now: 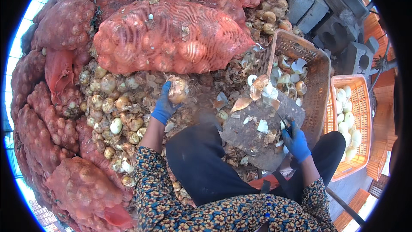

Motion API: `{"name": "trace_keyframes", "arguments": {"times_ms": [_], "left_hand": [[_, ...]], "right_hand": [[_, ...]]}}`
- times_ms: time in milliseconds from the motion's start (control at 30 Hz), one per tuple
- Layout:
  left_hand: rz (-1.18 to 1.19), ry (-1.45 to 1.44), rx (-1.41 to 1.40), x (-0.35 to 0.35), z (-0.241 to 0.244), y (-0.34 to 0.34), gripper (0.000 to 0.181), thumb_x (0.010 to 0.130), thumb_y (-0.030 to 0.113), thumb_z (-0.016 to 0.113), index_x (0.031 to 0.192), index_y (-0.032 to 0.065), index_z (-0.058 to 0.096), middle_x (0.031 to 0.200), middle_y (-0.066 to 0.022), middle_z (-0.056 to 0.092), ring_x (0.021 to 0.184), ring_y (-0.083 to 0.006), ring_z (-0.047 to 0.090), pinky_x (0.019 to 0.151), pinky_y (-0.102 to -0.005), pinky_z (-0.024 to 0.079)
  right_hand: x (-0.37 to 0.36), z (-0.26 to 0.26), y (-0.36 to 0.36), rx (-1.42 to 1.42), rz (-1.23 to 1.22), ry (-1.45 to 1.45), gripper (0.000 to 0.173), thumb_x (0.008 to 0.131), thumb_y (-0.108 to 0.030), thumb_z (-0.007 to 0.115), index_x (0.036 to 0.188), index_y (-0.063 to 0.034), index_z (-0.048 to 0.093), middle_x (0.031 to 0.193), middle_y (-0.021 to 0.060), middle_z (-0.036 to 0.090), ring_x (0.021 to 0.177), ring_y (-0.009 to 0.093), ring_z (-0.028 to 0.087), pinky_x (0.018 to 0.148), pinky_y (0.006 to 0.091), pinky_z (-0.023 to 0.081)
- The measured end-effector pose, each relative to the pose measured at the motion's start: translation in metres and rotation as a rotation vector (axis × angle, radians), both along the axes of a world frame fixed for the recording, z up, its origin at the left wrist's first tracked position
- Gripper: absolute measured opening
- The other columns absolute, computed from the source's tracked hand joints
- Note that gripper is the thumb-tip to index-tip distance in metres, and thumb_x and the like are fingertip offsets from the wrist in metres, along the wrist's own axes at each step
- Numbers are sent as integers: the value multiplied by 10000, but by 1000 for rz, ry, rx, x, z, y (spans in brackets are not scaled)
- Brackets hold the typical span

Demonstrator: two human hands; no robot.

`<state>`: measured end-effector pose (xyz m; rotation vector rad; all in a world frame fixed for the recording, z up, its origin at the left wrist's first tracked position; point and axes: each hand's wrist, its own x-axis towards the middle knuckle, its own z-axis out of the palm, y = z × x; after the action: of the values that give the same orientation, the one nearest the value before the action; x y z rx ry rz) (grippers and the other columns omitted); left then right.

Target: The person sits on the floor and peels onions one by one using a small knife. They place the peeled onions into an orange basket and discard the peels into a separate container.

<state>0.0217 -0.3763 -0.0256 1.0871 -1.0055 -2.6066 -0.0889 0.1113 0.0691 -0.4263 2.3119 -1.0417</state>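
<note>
Both hands wear blue gloves. My left hand (166,103) grips an unpeeled onion (178,90) with dry roots, above the litter of skins and below the big net sack. In my right hand (295,141) is the dark handle of a knife (280,118), its blade pointing up and left over a worn board (238,132). Onion skin pieces (262,126) and scraps lie on that board. Unpeeled onions (123,103) are heaped to the left of my left hand. Peeled white onions (349,119) fill part of an orange plastic crate (363,129) at the right.
A red mesh sack of onions (170,38) lies across the top middle, with more sacks (83,183) stacked at left. A dirty plastic crate (317,87) holding skins and onions stands tilted behind the board. Concrete blocks (299,0) are piled at upper right.
</note>
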Motion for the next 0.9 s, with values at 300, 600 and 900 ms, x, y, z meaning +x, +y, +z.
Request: {"name": "trace_keyframes", "arguments": {"times_ms": [300,600,900], "left_hand": [[-271,313,122,-28,202,117,515,963,517,479,1261,103,543,1222,-109,606,1099,-293,604,968,-456,500],[-604,131,-796,28,128,305,597,950,411,591,1359,-1,451,1338,-189,539,1182,-313,568,969,-376,473],[-40,-104,-1038,-2,26,314,373,942,259,610,1196,-7,548,1090,-91,590,1003,-171,540,902,-306,442]], "right_hand": [[22,53,-43,-545,-53,-1,499,968,-265,575,1381,-15,450,927,88,625,752,136,566,639,271,457],[50,39,3,-738,-366,-702,568,913,-443,649,1267,-19,520,987,35,613,745,94,579,521,208,440],[65,2,24,-366,-41,31,259,966,-251,558,1066,-13,586,882,152,631,762,268,599,704,380,479]]}}
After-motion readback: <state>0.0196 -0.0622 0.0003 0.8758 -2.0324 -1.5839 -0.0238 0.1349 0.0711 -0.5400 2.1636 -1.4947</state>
